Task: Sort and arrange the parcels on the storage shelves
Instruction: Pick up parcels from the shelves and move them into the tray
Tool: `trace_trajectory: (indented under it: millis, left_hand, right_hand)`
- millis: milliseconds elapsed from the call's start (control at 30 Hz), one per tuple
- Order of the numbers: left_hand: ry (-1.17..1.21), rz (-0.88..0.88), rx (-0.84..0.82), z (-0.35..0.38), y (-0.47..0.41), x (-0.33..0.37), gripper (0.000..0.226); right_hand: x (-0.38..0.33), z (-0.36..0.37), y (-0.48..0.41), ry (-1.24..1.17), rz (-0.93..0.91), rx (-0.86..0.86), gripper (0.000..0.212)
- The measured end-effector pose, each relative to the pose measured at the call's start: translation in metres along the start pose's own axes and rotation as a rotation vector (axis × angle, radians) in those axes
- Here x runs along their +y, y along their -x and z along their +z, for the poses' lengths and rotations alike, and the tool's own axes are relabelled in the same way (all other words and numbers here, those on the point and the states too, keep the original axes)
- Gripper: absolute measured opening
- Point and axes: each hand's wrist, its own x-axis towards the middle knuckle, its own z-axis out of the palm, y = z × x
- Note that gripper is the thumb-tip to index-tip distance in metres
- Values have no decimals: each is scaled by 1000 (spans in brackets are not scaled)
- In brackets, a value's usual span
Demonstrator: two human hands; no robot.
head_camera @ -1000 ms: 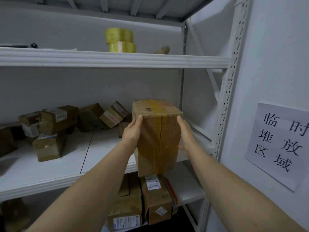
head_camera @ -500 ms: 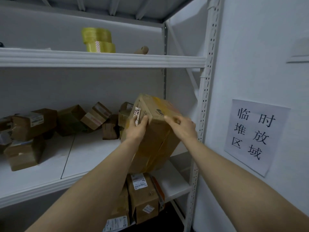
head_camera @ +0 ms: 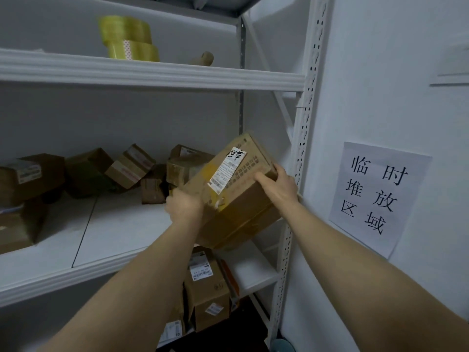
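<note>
Both hands hold a tilted brown cardboard parcel [head_camera: 236, 196] at the right end of the white metal middle shelf [head_camera: 106, 240].

The left hand [head_camera: 184, 208] grips its lower left corner, while the right hand [head_camera: 278, 185] curls over its upper right edge beside the perforated white upright [head_camera: 303, 128]. A white shipping label [head_camera: 225, 171] faces up. Smaller brown boxes [head_camera: 127, 166] lie jumbled behind it; yellow tape rolls [head_camera: 128, 38] sit on the shelf above.
</note>
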Motion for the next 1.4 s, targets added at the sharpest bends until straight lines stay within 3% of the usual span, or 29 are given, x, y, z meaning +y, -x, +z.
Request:
trace_trajectory:
  millis: [133, 267, 367, 533, 700, 800, 967, 1167, 1233, 1400]
  left_hand:
    - [180, -282, -142, 15, -30, -30, 59]
    - [289, -331, -212, 23, -21, -26, 49]
    - [370, -335, -246, 30, -25, -25, 46]
    - [407, -343, -220, 21, -33, -20, 37]
    - [418, -309, -210, 0, -44, -20, 32]
    - [380, -282, -176, -14, -48, -21, 34]
    - [323, -255, -140, -30, -49, -34, 25]
    - [199, -205, -181, -32, -40, -40, 30]
    - [166, -217, -207, -33, -38, -42, 38]
    - [-16, -219, -300, -36, -25, -51, 104]
  right_hand:
    - [11, -6, -10, -112, 73, 69, 70]
    - [22, -8, -15, -265, 105, 96, 34]
    - [29, -6, -20, -340, 126, 65, 26]
    - [31, 2, -24, -418, 233, 124, 36]
    - [35, 21, -23, -560, 260, -19, 25]
    - [38, 32, -24, -598, 267, -123, 34]
    - [49, 52, -19, -494, 286, -199, 27]
    - [65, 48, -15, -403, 333, -142, 27]
    - [70, 45, -13, -357, 335, -150, 33]
    - [78, 39, 0, -234, 290, -193, 56]
